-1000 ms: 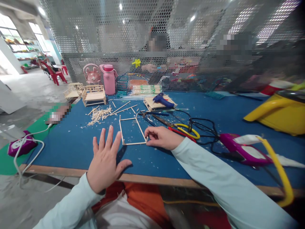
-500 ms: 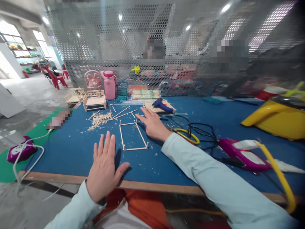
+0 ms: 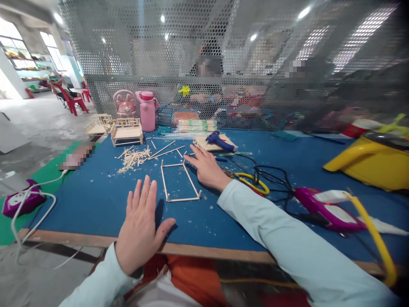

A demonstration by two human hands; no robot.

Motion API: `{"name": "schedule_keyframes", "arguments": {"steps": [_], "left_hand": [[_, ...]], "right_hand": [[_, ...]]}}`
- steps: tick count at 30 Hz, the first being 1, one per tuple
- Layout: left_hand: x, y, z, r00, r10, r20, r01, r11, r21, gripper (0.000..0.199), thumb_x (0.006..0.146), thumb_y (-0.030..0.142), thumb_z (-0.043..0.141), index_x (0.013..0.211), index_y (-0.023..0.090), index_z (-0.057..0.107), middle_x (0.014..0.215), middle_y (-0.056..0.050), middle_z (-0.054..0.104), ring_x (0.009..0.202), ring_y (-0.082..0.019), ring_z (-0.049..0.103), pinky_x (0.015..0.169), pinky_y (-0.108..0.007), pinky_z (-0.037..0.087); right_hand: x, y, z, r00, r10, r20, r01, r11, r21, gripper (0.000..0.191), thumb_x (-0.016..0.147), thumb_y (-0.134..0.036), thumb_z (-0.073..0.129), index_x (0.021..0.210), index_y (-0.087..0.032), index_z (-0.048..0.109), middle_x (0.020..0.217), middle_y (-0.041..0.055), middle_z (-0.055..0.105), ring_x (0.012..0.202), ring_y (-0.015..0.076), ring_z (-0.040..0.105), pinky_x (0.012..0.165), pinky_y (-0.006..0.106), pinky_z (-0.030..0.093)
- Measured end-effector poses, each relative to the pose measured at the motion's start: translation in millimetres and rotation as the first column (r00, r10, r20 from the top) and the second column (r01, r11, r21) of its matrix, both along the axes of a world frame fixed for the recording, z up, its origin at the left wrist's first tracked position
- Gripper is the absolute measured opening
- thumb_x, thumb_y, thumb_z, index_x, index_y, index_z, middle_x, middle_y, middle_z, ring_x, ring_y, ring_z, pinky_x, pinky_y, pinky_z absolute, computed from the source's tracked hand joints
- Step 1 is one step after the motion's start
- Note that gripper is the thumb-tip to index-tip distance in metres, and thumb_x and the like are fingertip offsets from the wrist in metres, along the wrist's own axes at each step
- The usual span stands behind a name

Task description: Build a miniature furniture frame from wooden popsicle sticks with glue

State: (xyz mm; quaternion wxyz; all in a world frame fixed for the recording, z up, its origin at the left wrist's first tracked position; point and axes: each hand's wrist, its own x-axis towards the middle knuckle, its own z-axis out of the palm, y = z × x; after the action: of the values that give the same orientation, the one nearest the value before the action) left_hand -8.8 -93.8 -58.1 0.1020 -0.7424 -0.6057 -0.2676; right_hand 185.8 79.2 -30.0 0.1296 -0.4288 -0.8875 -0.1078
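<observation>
Flat and palm down, my left hand [image 3: 140, 226] lies at the table's near side, its thumb spread from the fingers. My right hand [image 3: 207, 167] is stretched out near the far right corner of a stick frame [image 3: 183, 199], fingers extended; whether it touches the frame I cannot tell. Thin wooden sticks form the four-sided frame, with short upright pegs at its corners. Beyond it are a pile of short stick pieces [image 3: 136, 160] and a few longer sticks [image 3: 166, 152]. A blue glue gun [image 3: 220, 141] rests on a stack of light wood behind my right hand.
Two small wooden stick beds [image 3: 127, 132] and a pink bottle [image 3: 147, 111] stand at the back left. Black cables [image 3: 271, 175], a purple power strip [image 3: 332, 213] and a yellow container [image 3: 370, 160] occupy the right. A perforated metal screen [image 3: 179, 51] closes off the back.
The view has shifted very slightly. Both hands keep nearly the same place and pose, and the stick frame lies as before.
</observation>
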Motion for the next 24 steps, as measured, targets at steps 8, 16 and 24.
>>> {"name": "schedule_keyframes", "arguments": {"steps": [8, 16, 24], "left_hand": [[1, 1, 0.2, 1.000, -0.007, 0.003, 0.007, 1.000, -0.012, 0.079, 0.083, 0.049, 0.042, 0.141, 0.012, 0.004, 0.145, -0.019, 0.019, 0.135, -0.031, 0.011, 0.101, -0.054, 0.026], [-18, 13, 10.3, 0.991, -0.099, 0.087, 0.108, 0.989, -0.105, 0.061, 0.089, 0.035, 0.033, 0.141, 0.013, 0.010, 0.145, -0.017, 0.022, 0.135, -0.025, 0.016, 0.103, -0.046, 0.030], [-46, 111, 40.9, 0.978, -0.005, -0.206, -0.004, 0.999, -0.044, 0.061, 0.077, 0.011, 0.042, 0.135, 0.023, 0.032, 0.147, -0.011, 0.017, 0.133, -0.035, 0.014, 0.100, -0.056, 0.026]], "right_hand": [[-1, 1, -0.4, 1.000, -0.003, 0.000, 0.003, 1.000, -0.030, 0.065, 0.068, 0.001, 0.043, 0.129, -0.021, 0.044, 0.145, 0.0139, 0.023, 0.130, 0.0325, 0.022, 0.098, 0.051, 0.027], [0, -2, -2.4, 0.998, 0.015, -0.060, -0.015, 1.000, 0.001, 0.071, 0.067, 0.002, 0.040, 0.136, -0.014, 0.033, 0.144, 0.0142, 0.026, 0.130, 0.0292, 0.025, 0.100, 0.049, 0.028], [0, -6, -4.4, 0.957, 0.119, -0.264, -0.105, 0.992, 0.067, 0.065, 0.064, 0.000, 0.037, 0.128, -0.009, 0.041, 0.133, 0.0149, 0.042, 0.124, 0.0222, 0.035, 0.102, 0.043, 0.031]]}}
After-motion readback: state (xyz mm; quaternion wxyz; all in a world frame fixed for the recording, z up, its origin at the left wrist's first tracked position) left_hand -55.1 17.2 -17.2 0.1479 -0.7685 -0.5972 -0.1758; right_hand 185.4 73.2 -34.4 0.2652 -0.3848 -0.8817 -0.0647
